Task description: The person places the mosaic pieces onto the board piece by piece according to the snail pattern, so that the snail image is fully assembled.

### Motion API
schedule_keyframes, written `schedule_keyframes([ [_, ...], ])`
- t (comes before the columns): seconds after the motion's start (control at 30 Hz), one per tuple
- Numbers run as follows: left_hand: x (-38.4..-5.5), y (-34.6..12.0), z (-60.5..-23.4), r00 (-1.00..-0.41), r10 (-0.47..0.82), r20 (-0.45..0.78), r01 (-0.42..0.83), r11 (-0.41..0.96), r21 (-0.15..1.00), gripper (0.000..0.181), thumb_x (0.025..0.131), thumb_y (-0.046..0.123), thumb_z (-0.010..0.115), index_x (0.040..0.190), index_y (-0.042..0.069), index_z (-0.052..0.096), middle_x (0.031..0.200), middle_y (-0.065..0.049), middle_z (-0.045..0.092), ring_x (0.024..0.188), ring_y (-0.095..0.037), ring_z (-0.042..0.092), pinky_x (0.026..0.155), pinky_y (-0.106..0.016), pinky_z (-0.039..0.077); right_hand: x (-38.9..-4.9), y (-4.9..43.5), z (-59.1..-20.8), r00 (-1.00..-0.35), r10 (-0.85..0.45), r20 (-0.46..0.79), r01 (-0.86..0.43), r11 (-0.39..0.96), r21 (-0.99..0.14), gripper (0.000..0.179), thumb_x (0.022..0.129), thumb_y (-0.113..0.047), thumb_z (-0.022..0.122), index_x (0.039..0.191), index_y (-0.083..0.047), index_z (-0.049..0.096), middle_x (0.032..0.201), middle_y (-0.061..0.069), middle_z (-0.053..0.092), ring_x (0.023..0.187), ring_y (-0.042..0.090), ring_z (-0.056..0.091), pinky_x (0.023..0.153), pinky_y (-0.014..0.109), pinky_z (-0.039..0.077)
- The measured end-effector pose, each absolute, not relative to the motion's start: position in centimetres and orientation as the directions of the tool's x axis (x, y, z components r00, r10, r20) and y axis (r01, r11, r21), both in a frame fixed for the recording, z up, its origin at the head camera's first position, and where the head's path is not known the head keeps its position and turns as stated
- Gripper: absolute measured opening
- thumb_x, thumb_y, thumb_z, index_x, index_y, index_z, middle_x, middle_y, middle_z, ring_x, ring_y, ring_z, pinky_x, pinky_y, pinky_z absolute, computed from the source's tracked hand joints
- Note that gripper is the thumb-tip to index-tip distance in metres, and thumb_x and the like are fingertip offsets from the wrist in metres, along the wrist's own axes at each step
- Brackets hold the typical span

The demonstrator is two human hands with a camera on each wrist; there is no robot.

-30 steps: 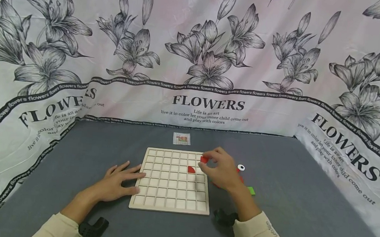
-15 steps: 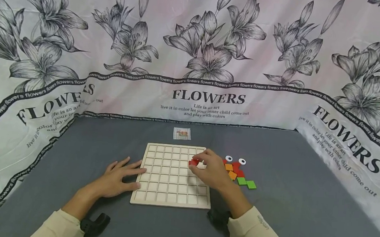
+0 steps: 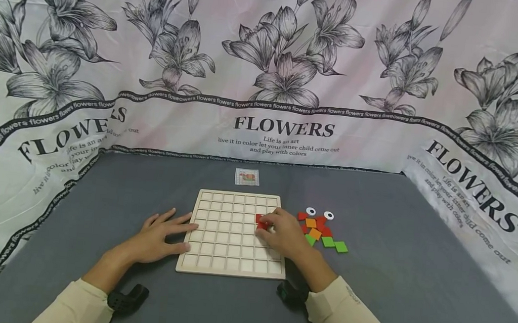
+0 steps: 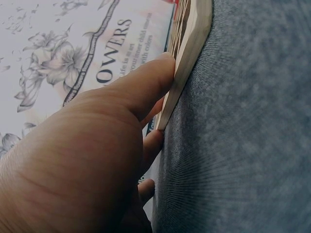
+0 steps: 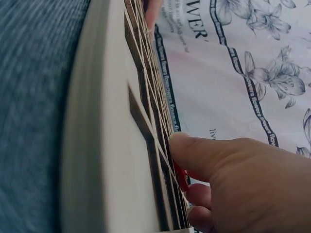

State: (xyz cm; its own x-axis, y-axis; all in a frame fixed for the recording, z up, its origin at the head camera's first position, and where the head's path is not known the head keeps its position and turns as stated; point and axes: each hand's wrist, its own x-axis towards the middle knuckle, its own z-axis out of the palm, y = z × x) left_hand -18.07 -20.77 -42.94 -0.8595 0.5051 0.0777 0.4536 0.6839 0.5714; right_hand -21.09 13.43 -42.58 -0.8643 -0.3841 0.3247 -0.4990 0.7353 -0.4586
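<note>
A pale wooden grid board (image 3: 218, 246) lies flat on the table. My left hand (image 3: 160, 237) rests at its left edge with spread fingers, the thumb and fingertips touching the rim (image 4: 182, 73). Over the right part of the board, my right hand (image 3: 286, 234) pinches a small red tile (image 3: 262, 225) between thumb and fingers, down at the grid. In the right wrist view the red tile (image 5: 181, 175) shows partly behind the thumb. Just above it, a red quarter-round piece (image 3: 258, 217) sits in a cell, partly hidden by the fingers.
Right of the board lie loose orange tiles (image 3: 314, 234), green tiles (image 3: 327, 242), red pieces (image 3: 302, 216) and two round eye pieces (image 3: 329, 215). A small picture card (image 3: 247, 177) lies behind the board. A flower-printed cloth (image 3: 284, 133) surrounds the grey table (image 3: 393, 253).
My right hand has carried the red tile from the board's upper right corner leftward and down, to just below the quarter-round piece. The left hand stays at the edge. The loose pieces came into view.
</note>
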Motion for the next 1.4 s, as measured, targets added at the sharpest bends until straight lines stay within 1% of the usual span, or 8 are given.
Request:
schedule_keyframes([
  [0.33,-18.0,-20.9,-42.9,-0.858,0.508,0.071,0.453,0.687,0.568,0.056,0.092,0.048,0.061,0.140,0.020,0.055,0.152,-0.010,0.033,0.142,-0.044,0.007,0.105,-0.063,-0.005,-21.0,13.6,-42.7,-0.818,-0.437,0.374,-0.570,0.705,-0.422,0.014,0.084,-0.010,0.074,0.097,-0.006,0.075,0.086,0.001,0.058,0.082,0.020,0.054,0.071,0.036,0.048],
  [0.5,-18.1,-20.8,-42.9,-0.855,0.511,0.084,0.460,0.677,0.575,0.056,0.092,0.047,0.062,0.140,0.018,0.055,0.152,-0.012,0.034,0.141,-0.044,0.008,0.105,-0.064,-0.005,-21.0,13.7,-42.7,-0.792,-0.470,0.391,-0.606,0.681,-0.410,0.015,0.083,-0.001,0.070,0.096,-0.005,0.075,0.089,0.002,0.057,0.083,0.021,0.054,0.071,0.035,0.048],
  [0.77,-18.3,-20.8,-43.0,-0.859,0.507,0.071,0.451,0.685,0.573,0.056,0.092,0.047,0.063,0.140,0.019,0.055,0.152,-0.010,0.034,0.142,-0.043,0.008,0.105,-0.062,-0.005,-20.9,13.7,-42.7,-0.793,-0.466,0.392,-0.606,0.667,-0.433,0.015,0.085,0.000,0.068,0.098,-0.005,0.075,0.092,0.003,0.060,0.084,0.021,0.054,0.070,0.035,0.047],
  [0.9,-18.2,-20.8,-43.0,-0.859,0.508,0.068,0.450,0.683,0.576,0.057,0.092,0.047,0.062,0.140,0.019,0.055,0.152,-0.010,0.034,0.142,-0.043,0.007,0.106,-0.062,-0.006,-20.9,13.9,-42.6,-0.805,-0.437,0.401,-0.589,0.666,-0.457,0.015,0.086,-0.002,0.067,0.097,-0.006,0.076,0.092,0.002,0.061,0.082,0.019,0.053,0.069,0.035,0.047],
  [1.0,-18.1,-20.7,-43.0,-0.855,0.515,0.069,0.454,0.677,0.579,0.056,0.092,0.047,0.062,0.140,0.018,0.055,0.153,-0.011,0.033,0.141,-0.044,0.007,0.105,-0.063,-0.006,-21.1,14.3,-42.3,-0.823,-0.387,0.415,-0.560,0.674,-0.482,0.015,0.085,-0.002,0.067,0.097,-0.005,0.076,0.092,0.003,0.060,0.077,0.017,0.051,0.065,0.033,0.046],
  [1.13,-18.1,-20.7,-43.0,-0.854,0.516,0.064,0.452,0.677,0.581,0.057,0.092,0.048,0.061,0.140,0.018,0.055,0.153,-0.011,0.032,0.141,-0.044,0.006,0.105,-0.062,-0.006,-21.3,15.0,-41.5,-0.838,-0.325,0.439,-0.530,0.676,-0.511,0.016,0.084,-0.002,0.071,0.100,-0.003,0.074,0.092,0.005,0.059,0.073,0.019,0.050,0.062,0.035,0.044],
  [1.33,-18.2,-20.7,-43.0,-0.858,0.510,0.065,0.448,0.679,0.581,0.058,0.092,0.049,0.062,0.140,0.018,0.055,0.153,-0.010,0.033,0.142,-0.042,0.006,0.106,-0.061,-0.006,-21.7,16.2,-40.5,-0.826,-0.297,0.479,-0.543,0.645,-0.538,0.019,0.084,0.000,0.072,0.103,0.000,0.073,0.094,0.011,0.060,0.085,0.032,0.058,0.070,0.042,0.051],
  [1.4,-18.2,-20.8,-43.0,-0.855,0.514,0.068,0.452,0.674,0.584,0.057,0.092,0.048,0.062,0.140,0.018,0.055,0.153,-0.011,0.033,0.142,-0.043,0.007,0.106,-0.062,-0.005,-21.8,16.7,-40.3,-0.823,-0.296,0.485,-0.548,0.639,-0.540,0.020,0.084,0.000,0.072,0.104,0.000,0.073,0.096,0.011,0.060,0.088,0.034,0.059,0.071,0.044,0.051],
])
